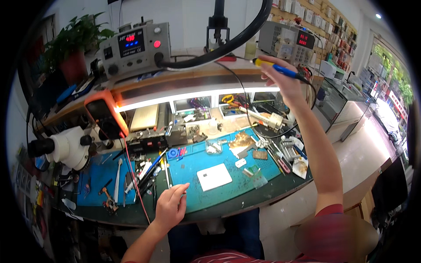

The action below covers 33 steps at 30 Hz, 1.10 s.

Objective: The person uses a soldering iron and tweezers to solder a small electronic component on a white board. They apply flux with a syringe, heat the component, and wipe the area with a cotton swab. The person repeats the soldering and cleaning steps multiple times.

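My right hand is raised at the right, level with the upper shelf, closed round a soldering iron with a blue and yellow handle. Its tip points left toward the stand area, and a black cable trails from its rear end. Down at the near left edge of the blue work mat, my left hand rests with nothing in it, fingers loosely stretched and thumb apart. Just beyond its fingertips lies a flat white rectangular piece with a small dark square on it.
A hot-air station and a power supply stand on the shelf. An orange multimeter leans before it, beside a white microscope. Tweezers and loose tools lie right of the mat. A thick black hose arches overhead.
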{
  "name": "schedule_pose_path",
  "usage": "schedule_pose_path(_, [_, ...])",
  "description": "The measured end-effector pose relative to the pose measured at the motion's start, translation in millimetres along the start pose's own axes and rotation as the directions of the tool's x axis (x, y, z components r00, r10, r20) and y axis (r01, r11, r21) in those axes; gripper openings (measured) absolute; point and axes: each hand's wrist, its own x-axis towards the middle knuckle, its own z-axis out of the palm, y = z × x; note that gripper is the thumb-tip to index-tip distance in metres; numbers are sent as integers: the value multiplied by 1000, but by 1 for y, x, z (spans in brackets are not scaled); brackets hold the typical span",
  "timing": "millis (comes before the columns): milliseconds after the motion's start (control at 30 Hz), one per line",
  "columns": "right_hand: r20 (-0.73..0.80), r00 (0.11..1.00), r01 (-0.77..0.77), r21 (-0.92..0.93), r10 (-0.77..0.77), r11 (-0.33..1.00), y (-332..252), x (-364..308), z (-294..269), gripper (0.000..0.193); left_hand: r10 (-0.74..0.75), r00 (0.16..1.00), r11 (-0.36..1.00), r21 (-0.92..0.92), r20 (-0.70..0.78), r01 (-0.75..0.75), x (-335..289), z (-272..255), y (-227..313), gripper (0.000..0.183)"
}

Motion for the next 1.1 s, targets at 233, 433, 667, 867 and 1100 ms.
schedule_pose_path(233, [243,920,367,-265,-306,892,19,71,8,28,52,998,995,91,-46,-48,56,17,-38,43])
schedule_pose_path(433, [360,864,452,-245,-352,858,32,89,4,26,-51,996,999,-11,-67,50,43,18,-47,48])
schedule_pose_path(667, [116,992,-24,-133,39,991,9,93,-1,29,-50,997,997,-55,-54,47,41,14,-43,55])
schedule_pose_path(867, [-47,963,-267,-51,265,962,-2,94,19,32,-41,997,997,-67,-57,38,41,12,-40,57])
schedule_pose_path(1100, [68,987,-142,-64,146,988,-2,90,21,25,-55,997,996,-67,-53,51,39,12,-40,57])
